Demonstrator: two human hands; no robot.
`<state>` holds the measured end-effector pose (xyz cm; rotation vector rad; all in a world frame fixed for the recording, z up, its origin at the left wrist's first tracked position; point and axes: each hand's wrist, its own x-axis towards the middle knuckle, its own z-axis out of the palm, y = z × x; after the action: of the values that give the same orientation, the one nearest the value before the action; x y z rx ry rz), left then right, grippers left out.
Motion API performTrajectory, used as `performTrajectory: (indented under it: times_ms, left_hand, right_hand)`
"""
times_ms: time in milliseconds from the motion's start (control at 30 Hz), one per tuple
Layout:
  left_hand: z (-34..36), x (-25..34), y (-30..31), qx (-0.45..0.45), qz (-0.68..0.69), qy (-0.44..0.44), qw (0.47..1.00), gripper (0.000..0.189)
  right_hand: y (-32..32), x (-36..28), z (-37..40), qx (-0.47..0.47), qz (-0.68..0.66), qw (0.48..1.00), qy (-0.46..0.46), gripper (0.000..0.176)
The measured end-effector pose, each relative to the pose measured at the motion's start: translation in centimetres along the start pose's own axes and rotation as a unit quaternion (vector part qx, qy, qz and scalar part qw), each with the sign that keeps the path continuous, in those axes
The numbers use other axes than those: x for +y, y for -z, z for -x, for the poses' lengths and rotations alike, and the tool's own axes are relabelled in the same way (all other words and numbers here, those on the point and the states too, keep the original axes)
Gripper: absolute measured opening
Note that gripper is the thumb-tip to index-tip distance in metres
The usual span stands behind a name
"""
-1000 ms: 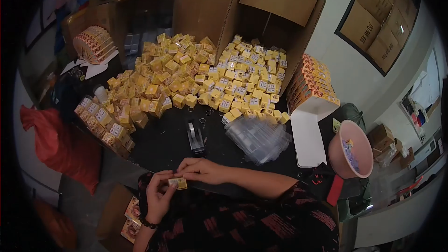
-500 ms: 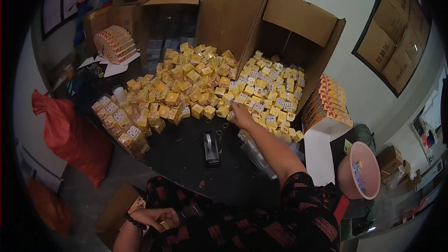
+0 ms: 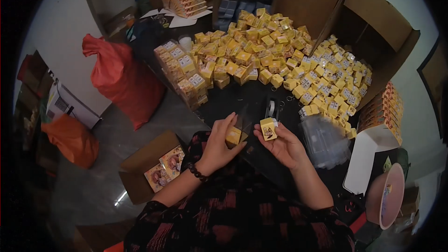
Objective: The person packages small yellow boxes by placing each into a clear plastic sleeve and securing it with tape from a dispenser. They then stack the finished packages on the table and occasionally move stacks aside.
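My left hand (image 3: 220, 141), with a beaded bracelet at the wrist, is wrapped round a clear plastic box holding a yellow piece (image 3: 233, 135). To its right, my right hand (image 3: 284, 145) holds a small yellow box (image 3: 268, 129) with a printed figure on its face, between thumb and fingers. Both hands are over the near edge of the black table (image 3: 242, 100). Beyond them lies a large heap of small yellow boxes (image 3: 242, 57). A tape dispenser (image 3: 271, 107) stands just behind the right hand's box. Clear plastic packaging (image 3: 324, 142) lies to the right.
An open carton (image 3: 133, 172) with printed packs stands at lower left. Red (image 3: 123, 81) and orange (image 3: 77, 142) sacks are on the floor. Filled clear boxes (image 3: 179, 72) line the table's left edge. A pink basin (image 3: 386, 196) and a large carton (image 3: 378, 18) are at right.
The view has swung left and down. My right hand has come back from the heap with a yellow box. My left hand has risen from the lower left carton and is now near the right.
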<state>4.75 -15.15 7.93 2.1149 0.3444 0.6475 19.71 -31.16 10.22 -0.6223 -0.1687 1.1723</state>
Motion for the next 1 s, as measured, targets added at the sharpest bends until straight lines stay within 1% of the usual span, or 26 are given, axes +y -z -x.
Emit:
performTrajectory:
  times_ms: [33, 67, 100, 133, 167, 233, 300, 367, 433, 467, 500, 533, 567, 600, 633, 667, 700, 733, 767, 800, 867, 933, 967, 1000]
  left_hand:
    - [-0.2, 0.4, 0.1, 0.016, -0.031, -0.022, 0.999, 0.073]
    - [-0.1, 0.7, 0.0, 0.030, -0.062, -0.046, 0.997, 0.072]
    - [0.2, 0.7, -0.3, 0.031, -0.068, -0.042, 0.996, 0.072]
    - [0.3, 0.5, -0.7, 0.039, -0.098, -0.053, 0.993, 0.070]
    - [0.5, 0.5, -1.0, 0.047, -0.128, -0.064, 0.989, 0.067]
    - [0.9, 1.1, -1.6, 0.052, -0.157, -0.054, 0.985, 0.065]
    - [0.8, 1.3, -1.9, 0.062, -0.183, -0.047, 0.980, 0.063]
    - [0.9, 1.0, -2.2, 0.083, -0.203, -0.068, 0.973, 0.061]
    - [0.9, 0.8, -2.2, 0.082, -0.197, -0.071, 0.974, 0.060]
    - [0.9, 0.7, -2.1, 0.082, -0.191, -0.075, 0.975, 0.060]
    - [0.8, 0.5, -2.1, 0.081, -0.192, -0.074, 0.975, 0.060]
    - [0.7, 0.4, -1.9, 0.067, -0.115, -0.052, 0.990, 0.059]
    - [0.6, 0.3, -1.7, 0.054, -0.036, -0.031, 0.997, 0.059]
    - [0.5, 0.2, -1.4, 0.055, -0.037, -0.031, 0.997, 0.059]
    - [0.6, 0.2, -1.0, -0.017, 0.046, 0.002, 0.999, 0.062]
    - [0.8, 0.2, -0.7, -0.089, 0.129, 0.034, 0.987, 0.064]
    - [0.9, 0.2, -0.7, -0.087, 0.129, 0.035, 0.987, 0.064]
    - [1.1, 0.1, -0.6, -0.112, 0.221, 0.058, 0.967, 0.068]
    - [1.2, 0.1, -0.4, -0.136, 0.309, 0.079, 0.938, 0.072]
    - [1.3, -0.1, -0.3, -0.131, 0.307, 0.079, 0.939, 0.072]
    - [1.4, -0.6, -0.4, -0.185, 0.317, 0.078, 0.927, 0.076]
    - [1.4, -1.1, -0.4, -0.181, 0.293, 0.060, 0.937, 0.076]
    - [1.5, -1.1, -0.5, -0.181, 0.272, 0.043, 0.944, 0.075]
    - [1.5, -1.2, -0.5, -0.182, 0.275, 0.044, 0.943, 0.075]
  right_hand:
    - [-0.6, 0.8, 0.2, 0.008, 0.006, 1.000, 0.016, 0.032]
    - [-0.5, 1.7, 0.0, 0.005, 0.002, 1.000, 0.009, 0.032]
    - [-0.2, 2.6, -0.4, 0.034, 0.077, 0.991, 0.099, 0.028]
    - [-0.1, 3.5, -0.7, 0.064, 0.150, 0.968, 0.190, 0.024]
    - [-0.3, 4.2, -1.0, 0.064, 0.145, 0.969, 0.188, 0.024]
    - [-0.8, 5.2, -1.5, 0.086, 0.289, 0.914, 0.272, 0.023]
    - [-0.1, 6.0, -1.8, 0.090, 0.300, 0.906, 0.284, 0.019]
    - [0.4, 6.4, -1.4, 0.097, 0.312, 0.898, 0.293, 0.016]
    - [0.2, 6.1, -0.4, 0.100, 0.497, 0.826, 0.247, 0.010]
    - [-0.1, 5.9, 0.3, 0.100, 0.496, 0.827, 0.246, 0.010]
    - [-0.6, 5.5, 1.0, 0.096, 0.504, 0.834, 0.204, 0.010]
    - [-0.9, 5.2, 1.5, 0.092, 0.512, 0.839, 0.161, 0.011]
    - [-1.1, 4.7, 1.7, 0.090, 0.511, 0.840, 0.162, 0.011]
    - [-1.3, 4.0, 1.8, 0.078, 0.573, 0.767, 0.277, 0.012]
    - [-1.4, 3.4, 1.8, 0.064, 0.623, 0.678, 0.385, 0.014]
    - [-1.6, 2.4, 1.6, 0.062, 0.624, 0.678, 0.384, 0.014]
    - [-1.9, 1.3, 1.1, -0.032, 0.687, 0.596, 0.415, 0.016]
    - [-2.0, 0.7, 0.8, -0.127, 0.734, 0.502, 0.439, 0.019]
    - [-1.9, 0.6, 0.8, -0.130, 0.733, 0.502, 0.441, 0.019]
    - [-1.6, 0.7, 0.7, -0.135, 0.740, 0.496, 0.434, 0.020]
    - [-1.6, 1.1, 0.4, -0.144, 0.745, 0.490, 0.429, 0.021]
    - [-1.8, 1.7, 0.0, -0.134, 0.700, 0.589, 0.382, 0.021]
    - [-1.8, 2.0, -0.2, -0.134, 0.700, 0.588, 0.381, 0.021]
    - [-1.7, 2.3, -0.3, -0.088, 0.687, 0.611, 0.384, 0.020]
